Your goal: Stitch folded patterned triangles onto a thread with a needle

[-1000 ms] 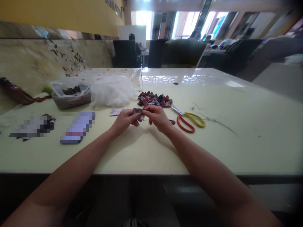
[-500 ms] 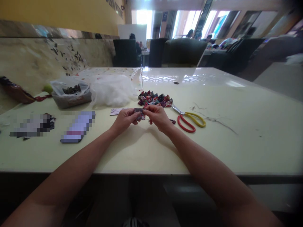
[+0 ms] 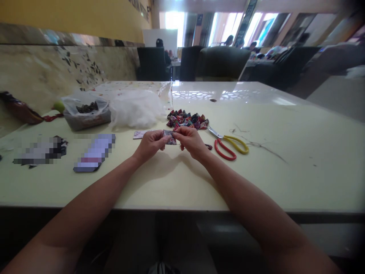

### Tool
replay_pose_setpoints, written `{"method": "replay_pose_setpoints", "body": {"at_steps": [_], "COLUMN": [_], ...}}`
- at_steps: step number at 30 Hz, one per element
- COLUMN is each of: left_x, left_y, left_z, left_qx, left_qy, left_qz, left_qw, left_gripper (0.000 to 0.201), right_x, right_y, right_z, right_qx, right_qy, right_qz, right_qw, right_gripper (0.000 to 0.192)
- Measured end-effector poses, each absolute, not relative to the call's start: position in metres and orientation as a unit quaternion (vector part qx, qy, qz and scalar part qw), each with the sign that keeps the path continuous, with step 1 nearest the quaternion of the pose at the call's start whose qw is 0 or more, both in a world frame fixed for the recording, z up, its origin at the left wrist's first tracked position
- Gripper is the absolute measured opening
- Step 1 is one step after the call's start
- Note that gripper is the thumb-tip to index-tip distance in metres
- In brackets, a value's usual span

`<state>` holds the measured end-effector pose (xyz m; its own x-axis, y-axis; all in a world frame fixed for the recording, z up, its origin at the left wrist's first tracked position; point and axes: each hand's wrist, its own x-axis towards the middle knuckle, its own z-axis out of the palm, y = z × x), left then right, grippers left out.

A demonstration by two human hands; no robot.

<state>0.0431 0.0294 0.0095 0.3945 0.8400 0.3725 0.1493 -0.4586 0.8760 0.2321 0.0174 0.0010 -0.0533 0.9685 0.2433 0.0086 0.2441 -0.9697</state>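
The small patterned fabric piece [image 3: 170,137] was pinched between the left hand [image 3: 150,143] and right hand [image 3: 190,141] just before the pile of folded pieces [image 3: 187,119] — best gripped firmly near its edges, kept taut.

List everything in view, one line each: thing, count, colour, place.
fabric piece: one, dark patterned, pinched between both hands
fabric pile: one, multicoloured, behind the hands
scissors: one, red and yellow handles, right of the hands
stuffing: one heap, white, left of the pile
plastic tub: one, clear, dark bits inside, far left
table: one, cream
left hand: one, holding the piece
right hand: one, holding the piece
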Motion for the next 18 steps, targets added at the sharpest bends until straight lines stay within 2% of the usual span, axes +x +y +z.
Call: {"method": "replay_pose_setpoints", "body": {"at_steps": [18], "left_x": [0.0430], "left_y": [0.0307], "left_z": [0.0078], "left_qx": [0.731], "left_qy": [0.342], "left_qz": [0.441], "left_qw": [0.393], "left_gripper": [0.032], "right_x": [0.2315], "right_y": [0.0206], "right_z": [-0.0010], "right_qx": [-0.417], "right_qy": [-0.564], "right_qz": [0.452], "right_qw": [0.551], "right_gripper": [0.030]}}
